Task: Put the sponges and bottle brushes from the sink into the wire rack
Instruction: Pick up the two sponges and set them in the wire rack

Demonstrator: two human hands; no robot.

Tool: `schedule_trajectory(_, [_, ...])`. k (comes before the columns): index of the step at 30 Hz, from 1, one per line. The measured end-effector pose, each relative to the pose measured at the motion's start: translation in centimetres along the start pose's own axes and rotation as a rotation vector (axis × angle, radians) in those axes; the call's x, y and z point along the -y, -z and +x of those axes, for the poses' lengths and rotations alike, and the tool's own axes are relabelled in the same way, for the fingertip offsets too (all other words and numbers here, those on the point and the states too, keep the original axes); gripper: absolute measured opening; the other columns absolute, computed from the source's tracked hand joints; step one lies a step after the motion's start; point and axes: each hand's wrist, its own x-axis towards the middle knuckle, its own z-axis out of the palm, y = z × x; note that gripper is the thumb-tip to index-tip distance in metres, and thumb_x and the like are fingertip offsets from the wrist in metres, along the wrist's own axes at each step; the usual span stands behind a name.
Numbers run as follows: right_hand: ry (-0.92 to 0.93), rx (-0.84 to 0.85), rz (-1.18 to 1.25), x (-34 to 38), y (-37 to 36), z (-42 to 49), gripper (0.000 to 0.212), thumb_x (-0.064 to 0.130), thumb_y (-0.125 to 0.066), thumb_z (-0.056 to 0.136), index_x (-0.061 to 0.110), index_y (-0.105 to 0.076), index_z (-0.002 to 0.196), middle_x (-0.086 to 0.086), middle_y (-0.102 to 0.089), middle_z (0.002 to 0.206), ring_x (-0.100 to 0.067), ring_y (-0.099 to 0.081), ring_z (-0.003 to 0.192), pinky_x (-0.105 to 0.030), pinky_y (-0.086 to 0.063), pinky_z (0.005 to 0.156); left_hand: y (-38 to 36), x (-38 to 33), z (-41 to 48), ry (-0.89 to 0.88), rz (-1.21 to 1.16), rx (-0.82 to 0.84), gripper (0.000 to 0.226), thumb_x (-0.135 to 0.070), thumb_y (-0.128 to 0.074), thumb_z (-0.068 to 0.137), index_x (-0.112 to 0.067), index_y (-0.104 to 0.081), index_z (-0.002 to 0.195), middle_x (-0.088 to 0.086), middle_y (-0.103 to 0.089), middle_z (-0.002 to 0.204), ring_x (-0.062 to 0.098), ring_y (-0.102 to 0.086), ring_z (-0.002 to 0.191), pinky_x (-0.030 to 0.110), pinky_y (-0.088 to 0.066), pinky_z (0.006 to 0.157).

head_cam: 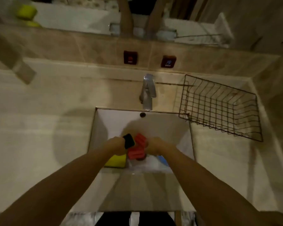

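Note:
Both my hands are down in the white sink (104,124). My left hand (117,145) grips a dark green sponge (129,141) that sticks up from its fingers. My right hand (155,145) closes on a red ribbed sponge (140,140). A second red ribbed sponge (135,154) lies just below it on the sink floor. A yellow sponge (117,161) rests under my left wrist. Something blue (162,159) peeks out beneath my right wrist; I cannot tell what it is. The wire rack (219,106) stands on the counter right of the tap, with nothing in it.
A chrome tap (148,92) rises behind the sink, with the overflow hole (142,114) below it. Beige stone counter (39,128) runs left and right. Two red wall plates (130,57) sit on the backsplash. A mirror above reflects a yellow-green object (26,13).

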Motion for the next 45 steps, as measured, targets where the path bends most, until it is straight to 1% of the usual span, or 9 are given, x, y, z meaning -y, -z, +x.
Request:
schedule_trajectory(3, [0.108,0.014,0.021,0.5,-1.3,2.7,0.018,0.023,-0.062,0.088,0.009,-0.061,0.099,-0.011,-0.063,0.094,-0.025,-0.059,0.078,-0.026,-0.042,0.064,-2.3,1.5,0.5,0.095,-0.064,-0.011,0.03,-0.015,-0.051,0.084,-0.006,-0.06,0.111,0.007,-0.057,0.083,0.028,-0.065,0.091,0.03,-0.05,0.068])
schedule_trajectory(7, [0.211,-0.151,-0.091,2.1,-2.3,5.9,0.03,0.016,-0.056,0.087,0.014,-0.057,0.117,-0.011,-0.059,0.114,-0.027,-0.062,0.091,-0.036,-0.055,0.076,-4.7,2.8,0.6,0.039,-0.094,-0.066,0.04,-0.013,-0.055,0.085,-0.008,-0.055,0.125,0.017,-0.056,0.125,0.031,-0.059,0.109,0.034,-0.049,0.086])
schedule_trajectory(15, [0.436,-0.27,-0.499,3.1,-4.7,9.5,0.062,0.027,-0.066,0.082,0.016,-0.04,0.137,-0.016,-0.036,0.144,-0.039,-0.031,0.131,-0.046,-0.036,0.106,-6.9,3.5,1.7,-0.004,-0.083,-0.111,0.057,-0.046,-0.062,0.082,-0.024,-0.05,0.132,0.01,-0.045,0.141,0.032,-0.049,0.121,0.042,-0.045,0.1])
schedule_trajectory(20, [0.406,-0.337,-0.549,2.3,-5.6,10.9,0.055,0.027,-0.063,0.081,0.014,-0.043,0.13,-0.014,-0.048,0.131,-0.035,-0.04,0.115,-0.044,-0.039,0.099,-7.8,3.4,3.2,-0.02,0.021,-0.167,0.054,-0.037,-0.06,0.08,-0.025,-0.045,0.131,0.007,-0.042,0.14,0.032,-0.04,0.123,0.045,-0.045,0.093])
schedule_trajectory(27, [0.362,-0.402,-0.468,2.1,-4.7,10.2,0.035,0.02,-0.061,0.085,0.011,-0.051,0.118,-0.011,-0.056,0.118,-0.032,-0.048,0.109,-0.04,-0.044,0.087,-6.8,4.4,3.6,-0.131,0.019,-0.093,0.07,-0.058,-0.055,0.076,-0.019,-0.042,0.134,0.011,-0.049,0.139,0.036,-0.046,0.123,0.047,-0.044,0.095])
schedule_trajectory(34, [0.327,-0.403,-0.511,1.8,-5.5,10.7,0.047,0.023,-0.065,0.081,0.008,-0.047,0.122,-0.015,-0.054,0.115,-0.034,-0.046,0.101,-0.043,-0.043,0.086,-6.6,4.1,3.3,-0.104,-0.032,-0.162,0.054,-0.028,-0.049,0.089,-0.013,-0.034,0.139,0.016,-0.049,0.137,0.037,-0.046,0.121,0.046,-0.046,0.089])
schedule_trajectory(38, [0.269,-0.401,-0.547,2.1,-5.7,11.2,0.051,0.025,-0.069,0.078,0.01,-0.045,0.121,-0.012,-0.055,0.113,-0.031,-0.05,0.098,-0.042,-0.046,0.079,-7.2,3.7,3.6,-0.076,-0.04,-0.306,0.051,-0.026,-0.042,0.095,-0.013,-0.031,0.142,0.015,-0.05,0.134,0.034,-0.049,0.117,0.045,-0.05,0.084])
schedule_trajectory(42, [0.259,-0.367,-0.526,2.1,-5.6,11.2,0.091,0.038,-0.083,0.065,0.012,-0.033,0.136,-0.013,-0.054,0.116,-0.032,-0.05,0.101,-0.043,-0.047,0.086,-6.6,3.6,3.6,-0.065,-0.179,-0.391,0.058,-0.028,-0.052,0.091,-0.015,-0.029,0.144,0.015,-0.055,0.129,0.032,-0.059,0.106,0.04,-0.053,0.078])
schedule_trajectory(45, [0.23,-0.401,-0.462,2.2,-4.1,9.8,0.091,0.04,-0.081,0.067,0.015,-0.032,0.139,-0.011,-0.054,0.117,-0.031,-0.05,0.101,-0.041,-0.05,0.086,-4.7,3.9,2.8,-0.079,-0.309,-0.416,0.049,-0.034,-0.052,0.092,-0.014,-0.037,0.135,0.016,-0.062,0.113,0.034,-0.064,0.093,0.035,-0.044,0.066])
